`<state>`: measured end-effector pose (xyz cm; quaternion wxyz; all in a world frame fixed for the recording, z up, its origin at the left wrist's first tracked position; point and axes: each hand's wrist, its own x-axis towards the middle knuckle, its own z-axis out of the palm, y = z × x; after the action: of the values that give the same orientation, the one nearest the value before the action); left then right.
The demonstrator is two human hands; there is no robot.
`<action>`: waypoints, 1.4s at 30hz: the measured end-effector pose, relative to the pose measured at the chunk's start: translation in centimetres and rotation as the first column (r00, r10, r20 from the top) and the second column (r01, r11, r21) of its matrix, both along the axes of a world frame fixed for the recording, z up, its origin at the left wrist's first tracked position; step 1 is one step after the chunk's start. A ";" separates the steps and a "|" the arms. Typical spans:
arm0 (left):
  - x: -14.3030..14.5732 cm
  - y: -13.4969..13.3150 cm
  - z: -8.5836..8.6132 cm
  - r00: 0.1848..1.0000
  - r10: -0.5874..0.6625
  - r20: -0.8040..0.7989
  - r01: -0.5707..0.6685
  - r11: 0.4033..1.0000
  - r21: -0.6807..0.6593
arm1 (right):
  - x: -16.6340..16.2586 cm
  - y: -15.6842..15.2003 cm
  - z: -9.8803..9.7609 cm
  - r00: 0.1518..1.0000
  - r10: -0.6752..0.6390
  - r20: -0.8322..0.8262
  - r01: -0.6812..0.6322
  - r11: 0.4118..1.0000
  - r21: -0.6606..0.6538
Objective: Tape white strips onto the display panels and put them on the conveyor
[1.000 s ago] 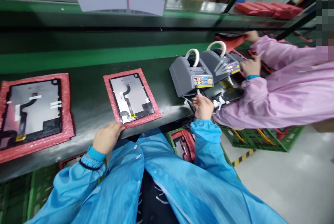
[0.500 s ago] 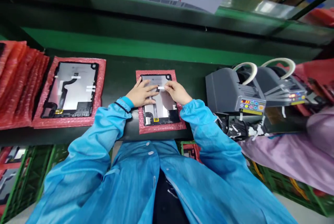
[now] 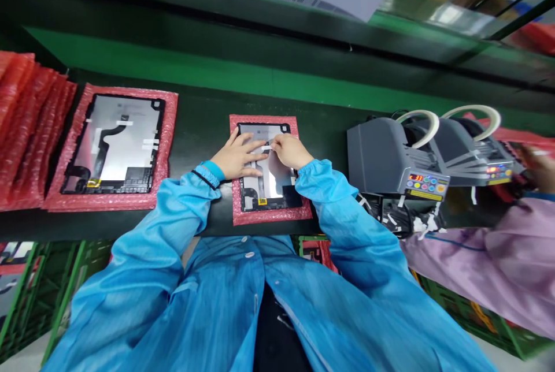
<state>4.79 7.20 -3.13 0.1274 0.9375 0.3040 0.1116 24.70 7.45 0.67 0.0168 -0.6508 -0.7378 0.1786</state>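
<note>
A tablet screen panel (image 3: 273, 181) lies back side up on a red bubble-wrap pouch (image 3: 271, 218) in front of me. My left hand (image 3: 237, 156) rests on the panel's left side with its fingers spread. A short white tape strip (image 3: 266, 147) sits across the upper part of the dark flex cable, between my two hands. The fingers of my right hand (image 3: 291, 151) are pinched together at the strip's right end. Near the panel's lower edge shows a yellow-framed patch (image 3: 262, 201). My left fingers cover part of the cable.
Another screen panel (image 3: 124, 152) lies on red bubble wrap to the left, beside stacked red pouches (image 3: 30, 135). Two grey tape dispensers (image 3: 381, 155) stand to the right. A co-worker's purple sleeve (image 3: 468, 262) reaches in there. Green crates (image 3: 47, 279) sit below the table's edge.
The view has shifted slightly. My right hand has moved a little left along the tape strip, which now lies nearer the cable. My left hand keeps its place on the panel.
</note>
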 end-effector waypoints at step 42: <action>10.0 -2.5 2.0 0.979 -0.194 -0.065 0.201 0.970 0.137 | 15.9 -18.1 -0.6 0.061 -0.130 -0.990 0.984 0.175 0.038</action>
<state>14.83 4.74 -1.08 0.0627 0.9723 0.2037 0.0956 40.62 -10.62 0.05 0.7404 -0.6363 -0.1924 0.0993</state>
